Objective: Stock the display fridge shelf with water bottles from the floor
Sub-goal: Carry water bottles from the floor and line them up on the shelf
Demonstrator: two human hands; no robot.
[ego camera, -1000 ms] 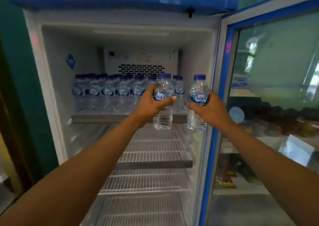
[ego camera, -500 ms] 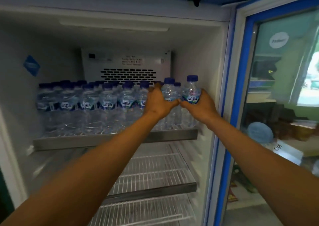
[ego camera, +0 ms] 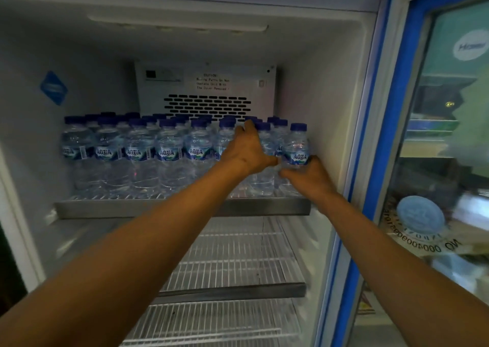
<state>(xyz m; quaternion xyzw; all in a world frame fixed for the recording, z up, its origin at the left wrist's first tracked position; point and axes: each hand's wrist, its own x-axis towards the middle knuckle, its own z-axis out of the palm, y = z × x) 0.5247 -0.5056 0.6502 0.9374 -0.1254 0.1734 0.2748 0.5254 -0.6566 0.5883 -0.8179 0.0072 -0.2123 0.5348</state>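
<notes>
fridge (ego camera: 330,95): open; back panel above the hands reads "CAUTION: Moving Parts..."
door (ego camera: 436,135): right of the hands, round "Haier"-ish sticker, blurry
top shelf (ego camera: 132,207): AQUA bottles (ego camera: 137,156) packed left of the hands
right hand (ego camera: 308,177): grasping the end bottle (ego camera: 297,150) low down, by the wall
left hand (ego camera: 248,150): wrapped round the next bottle (ego camera: 264,145)

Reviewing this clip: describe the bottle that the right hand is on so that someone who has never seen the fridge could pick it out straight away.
Start at the open display fridge's top shelf, packed with small blue-capped water bottles. Go to its far right end, beside the white inner side wall. The bottle there stands nearest that wall, its label facing out, and the right hand grips its lower half.
</notes>
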